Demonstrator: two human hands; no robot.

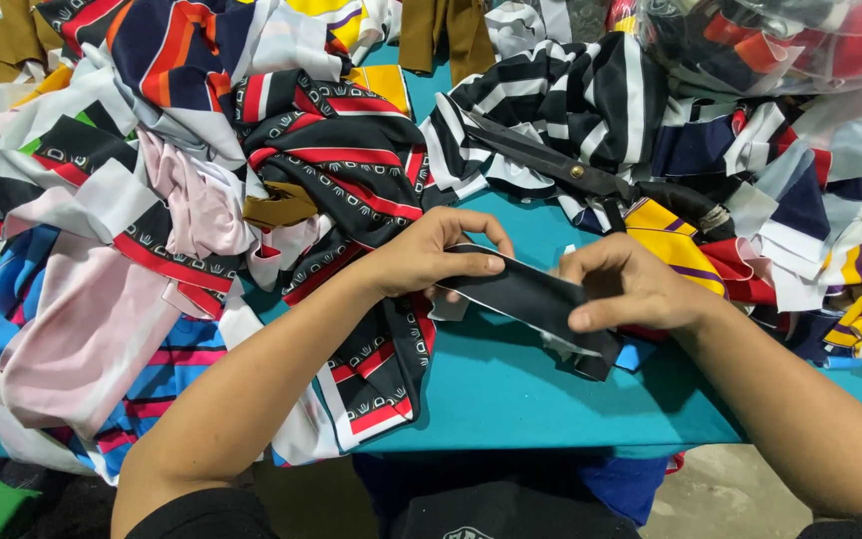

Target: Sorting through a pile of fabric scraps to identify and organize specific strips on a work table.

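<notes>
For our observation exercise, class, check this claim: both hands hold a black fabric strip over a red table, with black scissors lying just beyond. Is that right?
Not quite: the table is teal, not red, as the head view shows. The rest stands: the left hand and right hand hold the black fabric strip, and the black scissors lie just beyond.

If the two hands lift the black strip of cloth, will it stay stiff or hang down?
The black strip will probably sag: it already bends between the left hand and right hand. It looks thin, so likely light. Its smooth surface may slip a little.
</notes>
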